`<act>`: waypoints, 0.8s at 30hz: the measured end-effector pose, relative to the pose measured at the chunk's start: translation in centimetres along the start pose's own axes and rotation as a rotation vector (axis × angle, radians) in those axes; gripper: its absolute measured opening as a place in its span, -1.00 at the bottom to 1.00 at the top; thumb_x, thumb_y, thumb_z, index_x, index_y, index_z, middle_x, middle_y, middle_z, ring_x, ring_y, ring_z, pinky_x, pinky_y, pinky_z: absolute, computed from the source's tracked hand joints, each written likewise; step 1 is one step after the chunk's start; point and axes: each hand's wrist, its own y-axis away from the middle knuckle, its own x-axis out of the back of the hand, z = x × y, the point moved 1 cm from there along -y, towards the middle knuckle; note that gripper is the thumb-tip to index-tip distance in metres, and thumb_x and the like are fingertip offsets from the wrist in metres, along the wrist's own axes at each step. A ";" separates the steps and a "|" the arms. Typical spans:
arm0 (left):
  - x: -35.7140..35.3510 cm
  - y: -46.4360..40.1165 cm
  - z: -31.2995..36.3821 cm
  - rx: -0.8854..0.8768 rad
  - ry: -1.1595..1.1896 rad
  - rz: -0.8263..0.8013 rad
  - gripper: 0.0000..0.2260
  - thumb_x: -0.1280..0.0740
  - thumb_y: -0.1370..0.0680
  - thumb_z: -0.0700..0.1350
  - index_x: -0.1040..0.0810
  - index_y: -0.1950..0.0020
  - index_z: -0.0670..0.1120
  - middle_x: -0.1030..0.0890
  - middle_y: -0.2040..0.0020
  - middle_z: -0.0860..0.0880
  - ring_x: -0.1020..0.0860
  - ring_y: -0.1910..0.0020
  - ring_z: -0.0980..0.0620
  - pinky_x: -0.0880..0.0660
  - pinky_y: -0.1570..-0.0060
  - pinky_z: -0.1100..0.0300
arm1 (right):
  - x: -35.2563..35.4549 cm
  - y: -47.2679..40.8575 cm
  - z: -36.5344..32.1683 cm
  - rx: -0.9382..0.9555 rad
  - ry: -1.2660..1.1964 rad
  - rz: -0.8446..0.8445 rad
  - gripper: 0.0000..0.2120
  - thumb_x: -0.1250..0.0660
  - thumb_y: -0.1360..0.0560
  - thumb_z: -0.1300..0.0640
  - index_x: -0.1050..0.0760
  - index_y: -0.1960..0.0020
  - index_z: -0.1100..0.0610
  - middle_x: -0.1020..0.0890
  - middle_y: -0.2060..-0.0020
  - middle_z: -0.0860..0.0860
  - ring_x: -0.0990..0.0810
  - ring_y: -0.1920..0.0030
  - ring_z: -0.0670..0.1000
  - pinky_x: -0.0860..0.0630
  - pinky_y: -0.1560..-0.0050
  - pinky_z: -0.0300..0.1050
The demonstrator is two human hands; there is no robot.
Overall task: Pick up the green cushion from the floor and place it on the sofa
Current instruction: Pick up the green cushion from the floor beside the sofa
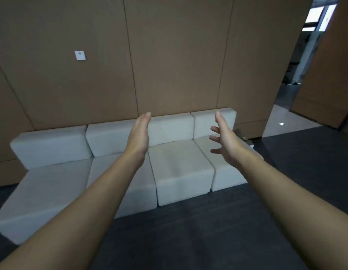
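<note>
A pale grey modular sofa [181,164] stands against a brown panelled wall, with several seat blocks and back cushions. Both my arms reach out toward it at chest height. My left hand [139,133] is flat, fingers together and palm turned right, holding nothing. My right hand [223,137] faces it with fingers spread, also holding nothing. The two hands are about a seat's width apart in front of the sofa's back cushions. No green cushion is in view.
Dark carpet [198,230] covers the floor in front of the sofa. A small white wall plate [79,55] sits on the panelling. At the right, a doorway [297,106] leads to a lighter floor, with a small object [245,138] beside the sofa's right end.
</note>
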 end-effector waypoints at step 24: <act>-57.7 -17.6 -15.5 0.278 0.120 -0.313 -0.50 -0.12 -0.62 0.16 -0.22 -0.54 0.06 -0.31 -0.52 0.09 -0.28 -0.48 0.07 -0.17 -0.50 -0.02 | 47.3 -28.6 12.4 -0.181 -0.060 0.381 -0.36 -0.04 -0.52 -0.38 -0.19 -0.51 -0.11 -0.35 -0.47 -0.01 -0.42 -0.36 0.08 -0.41 -0.24 0.20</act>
